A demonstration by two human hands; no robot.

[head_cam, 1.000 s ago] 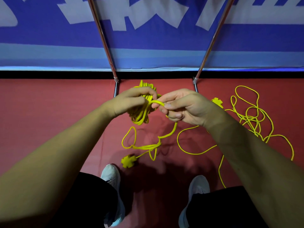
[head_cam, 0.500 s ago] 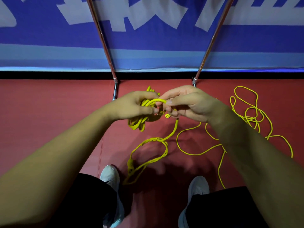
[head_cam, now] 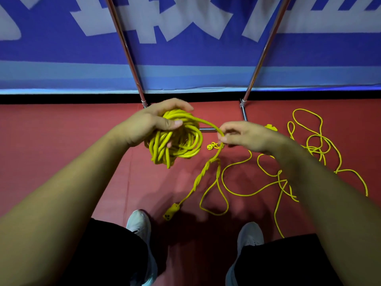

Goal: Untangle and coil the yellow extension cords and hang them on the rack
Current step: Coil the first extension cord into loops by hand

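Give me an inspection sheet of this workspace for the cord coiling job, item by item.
Surface: red floor.
Job's things: yellow coil held above the floor; rack poles behind it, top out of view.
Clutter: nothing seen.
Grippers: left hand grips the coil; right hand pinches the strand leaving it.
Cables: twisted section hangs to a socket end near the shoes; loose cord tangled on the floor at right.
Surroundings: blue banner with white lettering; white shoes.

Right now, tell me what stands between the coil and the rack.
Nothing visible: the coil in the left hand is held before the rack poles. But its twisted tail, pinched by the right hand, trails uncoiled to the floor.
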